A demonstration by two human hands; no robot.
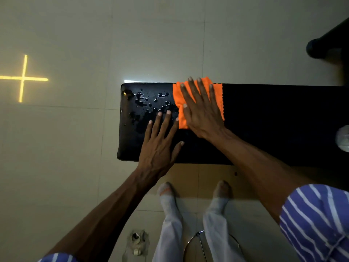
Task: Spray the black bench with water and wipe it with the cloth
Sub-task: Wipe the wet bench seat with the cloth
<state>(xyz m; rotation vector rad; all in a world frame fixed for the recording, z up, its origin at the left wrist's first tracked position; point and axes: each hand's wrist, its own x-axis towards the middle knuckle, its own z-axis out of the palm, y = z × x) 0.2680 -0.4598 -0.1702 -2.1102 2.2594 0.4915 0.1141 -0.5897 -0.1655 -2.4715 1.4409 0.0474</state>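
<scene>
The black bench [264, 118] runs from the middle of the view to the right edge. Water drops and small puddles [149, 103] glisten on its left end. An orange cloth [217, 97] lies flat on the bench top near the far edge. My right hand [202, 112] presses down on the cloth with straight, spread fingers. My left hand [160, 142] rests flat on the bench just left of the cloth, fingers straight, fingertips at the wet patch. A pale rounded object [342, 138] at the right edge may be the spray bottle; it is cut off.
Pale tiled floor [75, 148] surrounds the bench. A glowing yellow cross [22, 78] marks the floor at the left. A dark object [326, 42] stands at the upper right. My socked feet [194, 193], a metal stool ring [200, 242] and a small floor drain [137, 241] are below.
</scene>
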